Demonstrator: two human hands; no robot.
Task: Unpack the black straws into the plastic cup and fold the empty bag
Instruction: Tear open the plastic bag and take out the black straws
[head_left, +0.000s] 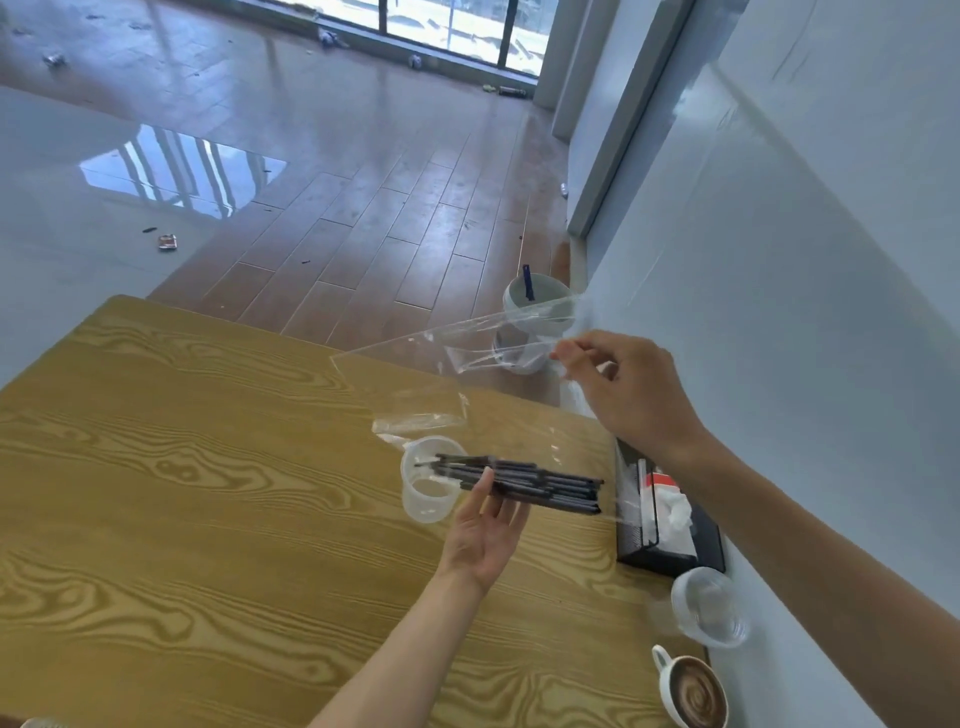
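Yellow wood-grain bench (208, 493) fills the lower left, w/ brown plank floor (363, 218) beyond it. Both forearms reach in from the bottom right. Clear empty plastic bag (441, 364) is held up over the far bench edge, stretched out flat and tilted; right hand (623, 389), raised w/ wrist bent, pinches its right end between fingertips. Left hand (485, 530) is palm-up, fingers mostly straight, thumb over a bundle of black straws (524, 483) lying roughly level across the fingers. Straws' left ends sit over the mouth of a clear plastic cup (428, 480) standing on the bench, not in it yet. Black tissue box (670, 525) sits at the wall side, a second clear cup (709, 605) near it, then a white coffee mug w/ latte art (691, 696) at the bottom edge.
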